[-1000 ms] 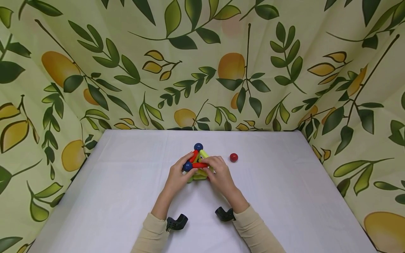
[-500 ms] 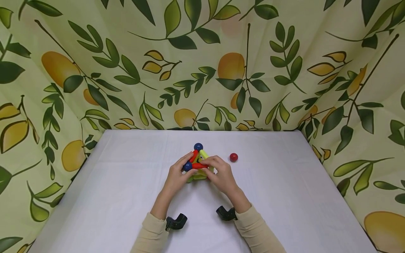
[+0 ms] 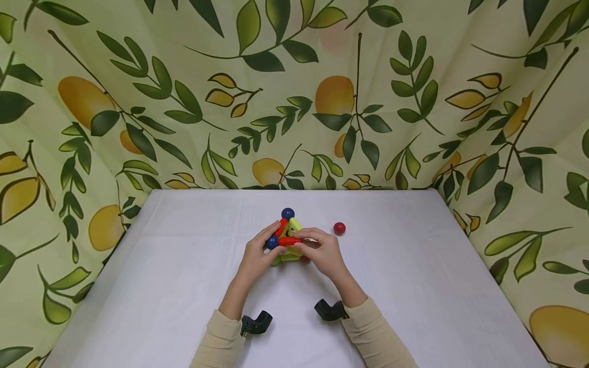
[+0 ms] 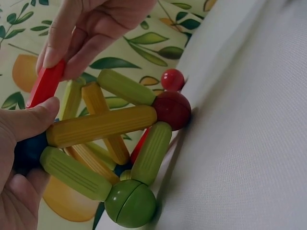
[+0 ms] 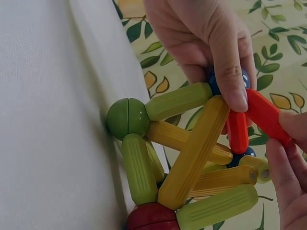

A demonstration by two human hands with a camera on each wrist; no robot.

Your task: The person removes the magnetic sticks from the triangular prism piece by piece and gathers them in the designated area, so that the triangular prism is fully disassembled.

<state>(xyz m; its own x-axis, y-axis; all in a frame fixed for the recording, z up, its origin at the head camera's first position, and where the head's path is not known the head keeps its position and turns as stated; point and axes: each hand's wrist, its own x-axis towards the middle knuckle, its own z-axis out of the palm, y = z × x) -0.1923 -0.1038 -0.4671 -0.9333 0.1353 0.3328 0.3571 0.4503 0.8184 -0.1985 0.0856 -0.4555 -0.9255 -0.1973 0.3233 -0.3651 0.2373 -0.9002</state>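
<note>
A framework of magnetic sticks and balls stands on the table, with yellow sticks (image 5: 194, 153) and light green sticks (image 4: 72, 173) joined by balls. My left hand (image 3: 258, 255) holds a blue ball (image 3: 272, 242) at an upper corner, thumb across it. From this ball a red stick (image 3: 289, 240) reaches right, and my right hand (image 3: 325, 254) pinches its far end between thumb and fingers. A second red stick (image 5: 238, 132) runs from the held ball toward another blue ball (image 3: 288, 213) at the back. Low corners carry a green ball (image 4: 130, 203) and a dark red ball (image 4: 173, 110).
A loose red ball (image 3: 339, 228) lies on the white-covered table (image 3: 391, 266), right of the framework. Black curved wrist mounts (image 3: 257, 322) hang inside both sleeves. Patterned fabric (image 3: 294, 102) with leaves and fruit closes off the back and sides.
My right hand has shifted slightly right along the red stick, its fingers straighter, and the dark red ball below it shows more. The left hand keeps its hold on the blue ball.
</note>
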